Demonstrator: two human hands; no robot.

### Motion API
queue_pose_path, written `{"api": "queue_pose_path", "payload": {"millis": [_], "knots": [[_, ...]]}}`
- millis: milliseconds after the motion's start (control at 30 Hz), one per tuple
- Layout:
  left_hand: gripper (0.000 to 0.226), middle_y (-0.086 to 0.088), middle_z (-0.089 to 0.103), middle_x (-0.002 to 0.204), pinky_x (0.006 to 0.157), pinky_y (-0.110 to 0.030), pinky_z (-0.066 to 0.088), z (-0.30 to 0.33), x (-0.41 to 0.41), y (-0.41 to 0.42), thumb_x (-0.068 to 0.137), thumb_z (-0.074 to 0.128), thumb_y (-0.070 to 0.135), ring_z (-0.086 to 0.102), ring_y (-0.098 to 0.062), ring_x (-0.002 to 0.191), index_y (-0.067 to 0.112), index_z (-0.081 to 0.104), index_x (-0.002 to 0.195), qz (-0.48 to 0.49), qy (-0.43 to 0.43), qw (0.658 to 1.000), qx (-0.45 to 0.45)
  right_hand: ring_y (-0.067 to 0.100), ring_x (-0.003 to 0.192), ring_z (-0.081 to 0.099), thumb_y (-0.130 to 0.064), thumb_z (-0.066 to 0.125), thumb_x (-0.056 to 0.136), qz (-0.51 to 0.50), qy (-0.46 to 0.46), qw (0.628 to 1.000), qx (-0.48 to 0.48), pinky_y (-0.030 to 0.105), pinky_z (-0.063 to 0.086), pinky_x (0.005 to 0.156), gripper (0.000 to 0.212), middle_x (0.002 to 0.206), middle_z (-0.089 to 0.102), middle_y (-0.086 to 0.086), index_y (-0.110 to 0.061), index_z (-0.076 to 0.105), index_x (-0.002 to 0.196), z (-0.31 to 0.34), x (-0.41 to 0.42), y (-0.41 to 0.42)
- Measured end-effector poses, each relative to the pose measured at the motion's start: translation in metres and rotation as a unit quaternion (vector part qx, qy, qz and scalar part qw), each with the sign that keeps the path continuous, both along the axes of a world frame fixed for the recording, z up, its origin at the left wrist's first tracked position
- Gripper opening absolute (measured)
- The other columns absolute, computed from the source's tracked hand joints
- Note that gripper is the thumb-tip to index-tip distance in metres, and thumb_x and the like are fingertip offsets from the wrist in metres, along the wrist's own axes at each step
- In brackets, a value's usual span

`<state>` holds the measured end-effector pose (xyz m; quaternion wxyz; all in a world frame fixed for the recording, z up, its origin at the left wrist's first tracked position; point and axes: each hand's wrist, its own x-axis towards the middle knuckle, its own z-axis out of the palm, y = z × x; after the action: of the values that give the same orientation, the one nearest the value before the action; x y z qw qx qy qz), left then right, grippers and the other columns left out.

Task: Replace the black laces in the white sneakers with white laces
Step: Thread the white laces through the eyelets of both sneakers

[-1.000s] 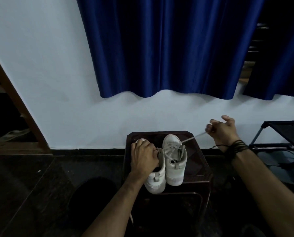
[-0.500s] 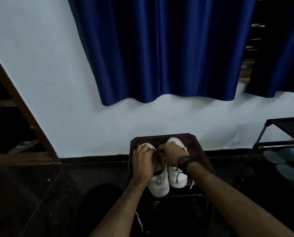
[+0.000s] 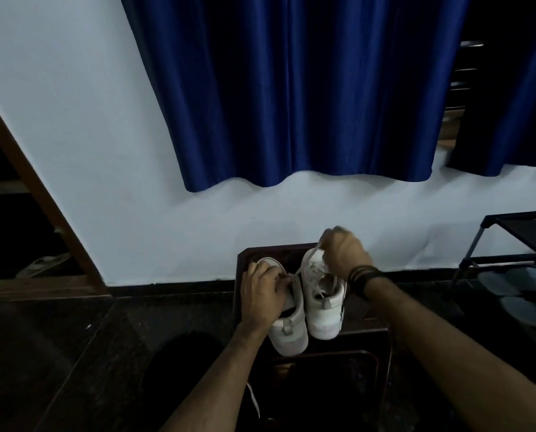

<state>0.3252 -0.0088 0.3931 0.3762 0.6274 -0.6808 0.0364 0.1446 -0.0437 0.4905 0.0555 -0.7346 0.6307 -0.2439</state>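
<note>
Two white sneakers stand side by side on a dark stool [image 3: 376,310], heels toward me. My left hand [image 3: 262,294] rests on the left sneaker [image 3: 290,332], fingers curled over its tongue area and pinching the lace near the shoes' gap. My right hand [image 3: 344,252] is raised over the toe of the right sneaker [image 3: 323,310] and pinches a white lace [image 3: 305,265] that runs down to the eyelets. Another white lace end [image 3: 254,400] hangs below my left forearm. No black lace is clearly visible.
The stool stands against a white wall under a blue curtain [image 3: 291,88]. A black metal rack [image 3: 516,244] with footwear stands at the right. A wooden door frame [image 3: 42,194] is at the left. The floor is dark stone.
My right hand went from a far-right pull to the shoes, and now has lifted up over the right sneaker's toe with the lace. My left hand has stayed on the left sneaker.
</note>
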Motion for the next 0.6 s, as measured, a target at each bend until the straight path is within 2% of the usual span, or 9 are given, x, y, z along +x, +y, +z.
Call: {"api": "queue_pose_path", "payload": {"millis": [100, 167, 233, 333, 400, 467, 533, 600], "knots": [[0.008, 0.007, 0.064, 0.088, 0.073, -0.037, 0.049, 0.002, -0.003, 0.003, 0.079, 0.075, 0.029, 0.051, -0.018, 0.087, 0.021, 0.072, 0.081, 0.010, 0.002, 1.000, -0.007, 0.032, 0.101, 0.060, 0.000, 0.049, 0.084, -0.111, -0.185, 0.975, -0.062, 0.036, 0.050, 0.089, 0.029, 0.107, 0.065, 0.011, -0.014, 0.070, 0.097, 0.030, -0.039, -0.010], [0.012, 0.006, 0.063, 0.088, 0.071, -0.035, 0.048, 0.004, -0.008, 0.004, 0.077, 0.078, 0.031, 0.053, -0.019, 0.085, 0.022, 0.072, 0.082, 0.014, -0.003, 1.000, -0.014, 0.034, 0.104, 0.052, -0.002, 0.044, 0.082, -0.133, -0.208, 0.967, -0.064, 0.038, 0.048, 0.090, 0.033, 0.103, 0.070, 0.011, -0.015, 0.071, 0.096, 0.035, -0.054, -0.010], [0.016, 0.005, 0.062, 0.088, 0.071, -0.036, 0.047, 0.005, -0.011, 0.005, 0.075, 0.080, 0.031, 0.054, -0.021, 0.086, 0.022, 0.070, 0.083, 0.012, -0.001, 1.000, -0.016, 0.035, 0.108, 0.046, -0.013, 0.047, 0.086, -0.151, -0.147, 0.976, -0.046, 0.041, 0.042, 0.091, 0.029, 0.107, 0.068, 0.013, -0.015, 0.072, 0.100, 0.025, -0.056, -0.003], [0.017, 0.004, 0.062, 0.088, 0.071, -0.037, 0.048, 0.006, -0.010, 0.007, 0.076, 0.079, 0.032, 0.054, -0.022, 0.086, 0.021, 0.069, 0.085, 0.011, 0.012, 1.000, -0.009, 0.031, 0.113, 0.042, -0.033, 0.054, 0.088, -0.142, 0.001, 0.990, -0.002, 0.041, 0.036, 0.094, 0.028, 0.115, 0.062, 0.008, -0.019, 0.073, 0.104, 0.004, -0.044, 0.009], [0.021, 0.005, 0.062, 0.089, 0.071, -0.037, 0.048, 0.007, -0.009, 0.009, 0.078, 0.078, 0.036, 0.054, -0.022, 0.086, 0.020, 0.070, 0.088, 0.020, 0.028, 0.999, 0.000, 0.025, 0.118, 0.042, -0.029, 0.062, 0.079, -0.065, 0.038, 0.997, -0.019, 0.037, 0.036, 0.096, 0.035, 0.122, 0.059, 0.000, -0.024, 0.068, 0.113, -0.002, -0.031, 0.016], [0.030, 0.004, 0.062, 0.089, 0.072, -0.038, 0.049, 0.007, -0.010, 0.011, 0.076, 0.077, 0.043, 0.055, -0.021, 0.086, 0.020, 0.070, 0.093, 0.038, 0.066, 0.997, 0.016, 0.023, 0.119, 0.047, -0.020, 0.059, 0.074, 0.063, 0.072, 0.995, -0.016, 0.034, 0.043, 0.098, 0.049, 0.126, 0.061, -0.001, -0.025, 0.064, 0.122, -0.006, -0.014, 0.019], [0.039, 0.003, 0.063, 0.093, 0.076, -0.039, 0.050, 0.007, -0.012, 0.014, 0.073, 0.074, 0.049, 0.057, -0.020, 0.090, 0.021, 0.068, 0.099, 0.057, 0.124, 0.990, 0.046, 0.027, 0.119, 0.053, -0.014, 0.055, 0.080, 0.144, 0.125, 0.978, 0.078, 0.034, 0.046, 0.097, 0.044, 0.123, 0.064, 0.006, -0.020, 0.064, 0.122, -0.013, 0.007, 0.018], [0.038, 0.001, 0.063, 0.099, 0.081, -0.041, 0.050, 0.005, -0.012, 0.020, 0.072, 0.069, 0.040, 0.060, -0.023, 0.096, 0.020, 0.064, 0.104, 0.066, 0.158, 0.983, 0.072, 0.031, 0.116, 0.056, -0.015, 0.049, 0.088, 0.150, 0.157, 0.962, 0.168, 0.036, 0.049, 0.092, 0.031, 0.117, 0.065, 0.011, -0.018, 0.065, 0.115, -0.024, 0.019, 0.015]]}}
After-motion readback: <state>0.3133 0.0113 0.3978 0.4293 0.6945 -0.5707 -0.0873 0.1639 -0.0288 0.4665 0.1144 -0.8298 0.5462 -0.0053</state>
